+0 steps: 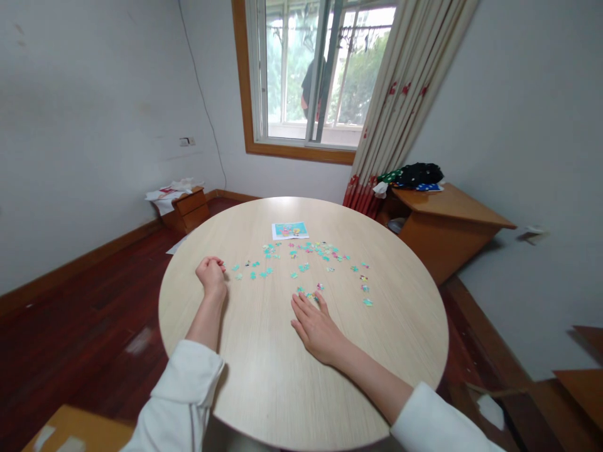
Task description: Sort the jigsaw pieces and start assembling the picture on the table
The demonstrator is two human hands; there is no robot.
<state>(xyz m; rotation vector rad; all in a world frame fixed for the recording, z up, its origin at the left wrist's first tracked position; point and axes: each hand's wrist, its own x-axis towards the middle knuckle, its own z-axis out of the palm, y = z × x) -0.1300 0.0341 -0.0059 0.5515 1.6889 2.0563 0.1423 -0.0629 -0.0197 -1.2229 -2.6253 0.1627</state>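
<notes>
My left hand (pixel 211 274) rests on the round pale wood table (pixel 264 376), fingers curled into a loose fist, nothing visible in it. My right hand (pixel 316 325) lies flat on the table with fingers stretched forward, fingertips touching a small cluster of puzzle pieces (pixel 311 292). Several small teal and multicoloured jigsaw pieces (pixel 301 258) are scattered across the table beyond both hands. A printed picture card (pixel 289 230) lies flat at the far side of the pieces.
A wooden desk (pixel 447 216) with dark clothes on it stands at the right by the curtain (pixel 400 107). A small wooden cabinet (pixel 188 209) with papers sits against the left wall. A cardboard box (pixel 70 430) is at lower left. A window is straight ahead.
</notes>
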